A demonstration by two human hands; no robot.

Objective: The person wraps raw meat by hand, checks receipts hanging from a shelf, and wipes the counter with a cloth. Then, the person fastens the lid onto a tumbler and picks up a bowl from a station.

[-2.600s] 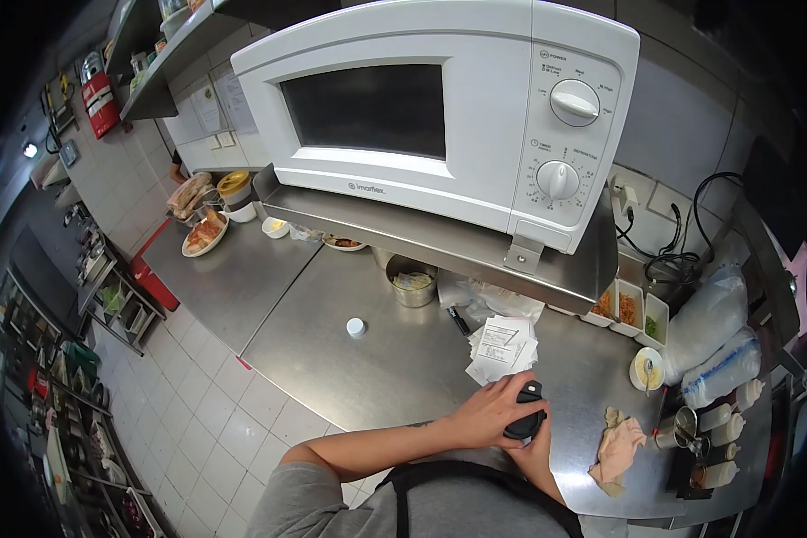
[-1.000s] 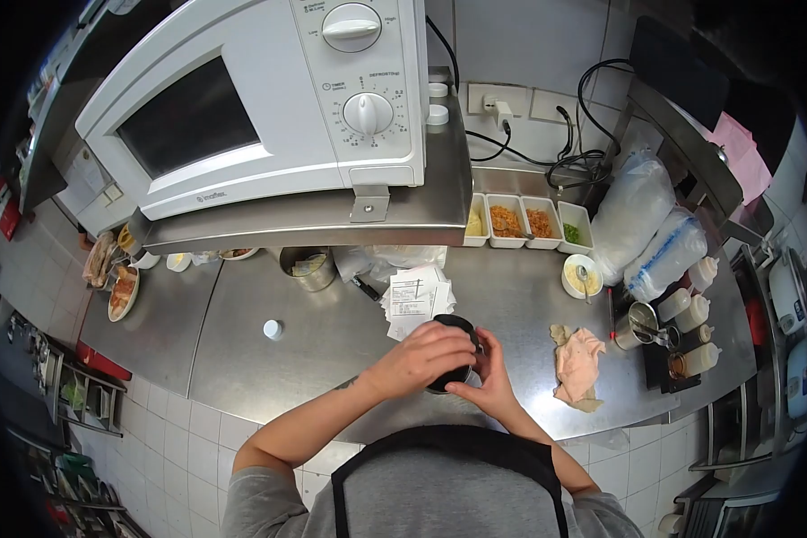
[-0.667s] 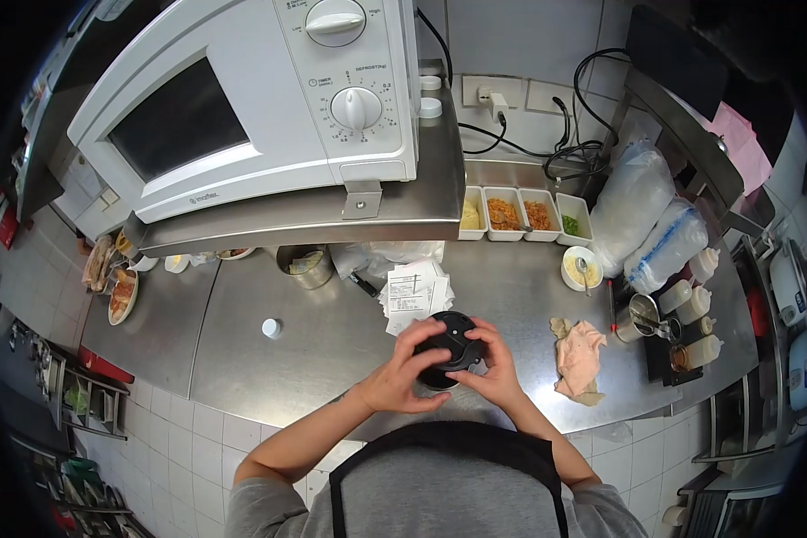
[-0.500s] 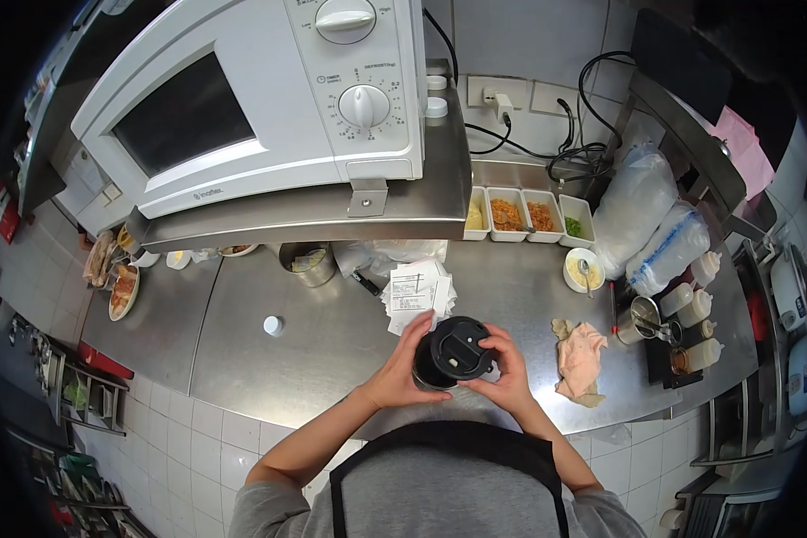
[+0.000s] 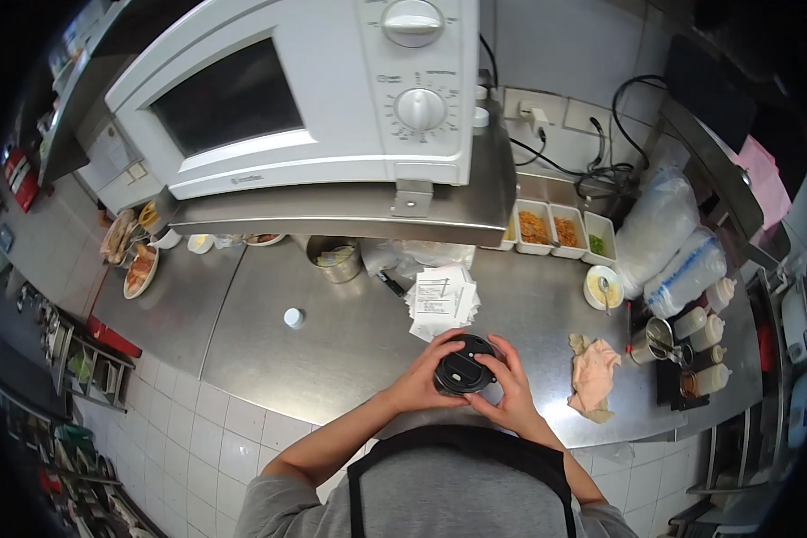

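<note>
A cup with a black lid is in front of my body at the counter's near edge, seen from above. Its lid has a small light sip opening. My left hand wraps round the left side of the cup, thumb at the near side. Round the right side curls my right hand, with fingers resting at the lid's edge. Most of the cup's wall is hidden under the lid and hands. Just beyond it lies a pile of printed receipts, with a black marker-like item beside them.
A white microwave sits on a raised steel shelf ahead. On the steel counter are a small white cap, a metal pot, a pink cloth, a white bowl, food trays and squeeze bottles.
The view has swung so that the scene sits further right. The lid looks smaller, farther from the camera. Both hands still hold the cup, with right fingers slightly shifted on the lid.
</note>
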